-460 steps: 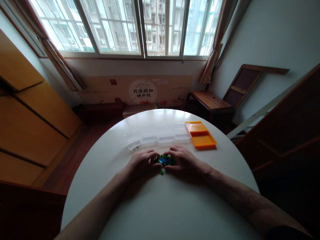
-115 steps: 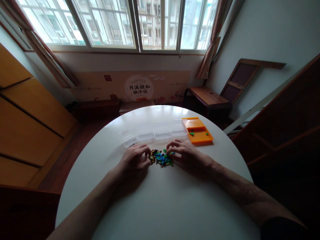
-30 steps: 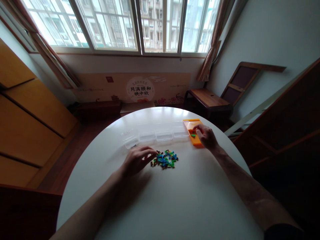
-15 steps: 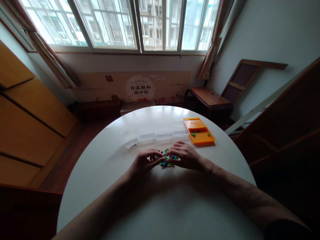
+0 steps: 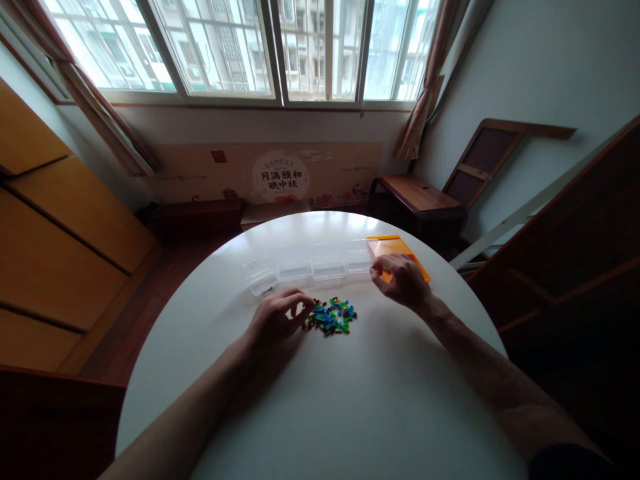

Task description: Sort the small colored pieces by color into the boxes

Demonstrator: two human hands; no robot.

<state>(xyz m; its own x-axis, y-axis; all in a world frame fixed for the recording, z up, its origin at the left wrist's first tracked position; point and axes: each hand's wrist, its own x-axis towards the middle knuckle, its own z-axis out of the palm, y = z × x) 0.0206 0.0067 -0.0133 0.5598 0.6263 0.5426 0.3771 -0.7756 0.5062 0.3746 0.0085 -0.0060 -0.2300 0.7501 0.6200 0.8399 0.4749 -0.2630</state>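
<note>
Coloured pieces (image 5: 330, 318): mixed heap, white surface (image 5: 320, 407)

Progress: seemingly early; bulk still heaped. Right hand (image 5: 401, 280): pinching green piece (image 5: 372, 269) by orange tray's (image 5: 391, 245) left edge, blocking view into near half. Left hand (image 5: 280, 315): curled at heap's left edge; grip cannot be told. Beyond: clear boxes (image 5: 329, 269), row.

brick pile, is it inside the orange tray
No, the brick pile lies on the white table, beside the left hand and apart from the orange tray.
</note>
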